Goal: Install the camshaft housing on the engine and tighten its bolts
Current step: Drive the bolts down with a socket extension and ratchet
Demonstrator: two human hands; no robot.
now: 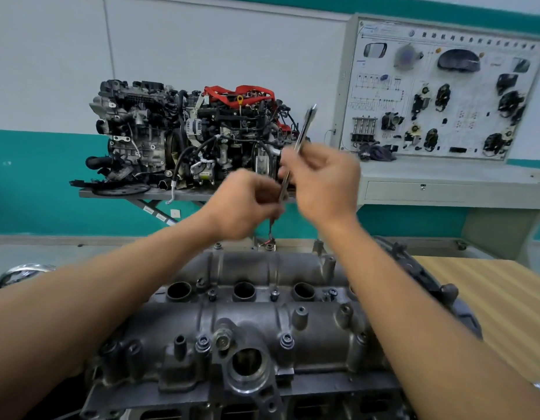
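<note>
Head view. Camshaft housing (247, 313): grey cast metal, oil-stained, three round wells in a row, dark bolts (286, 341) seated along its edges. It lies below both hands, between the forearms. Beyond the hands: assembled engine (186, 137) on a stand. Right of them: training panel (444, 92), wooden tabletop (490, 292). Right hand (320, 183): raised, fingers wrapped round a slim, tilted metal tool (303, 128). Left hand (247, 204): just beside and lower, curled fingers pinching the tool's bottom end. Both blurred.
</note>
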